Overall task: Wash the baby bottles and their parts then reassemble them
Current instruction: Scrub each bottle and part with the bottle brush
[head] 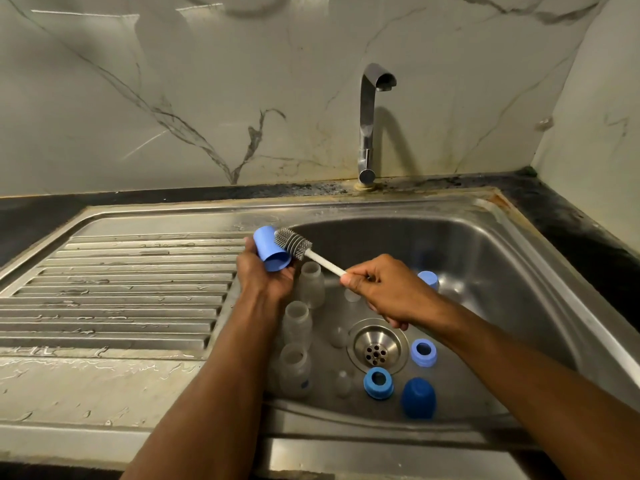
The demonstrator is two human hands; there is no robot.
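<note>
My left hand [265, 277] holds a light blue bottle cap [269, 249] over the left edge of the sink basin [485, 258]. My right hand [382, 289] grips the white handle of a bottle brush [293, 243], whose grey bristle head lies against the cap's outside. In the basin stand three clear bottles [312, 284] [297, 322] [294, 370]. Near the drain [377, 346] lie two blue collar rings [423, 351] [378, 382], a dark blue cap [418, 398], another light blue cap [428, 279] behind my right hand, and clear teats [343, 382].
The ribbed steel draining board [121, 289] stretches to the left of the basin. A chrome tap [369, 123] rises behind the basin, with no water running. A dark counter [588, 237] borders the sink at the back and right, under marble-look wall tiles.
</note>
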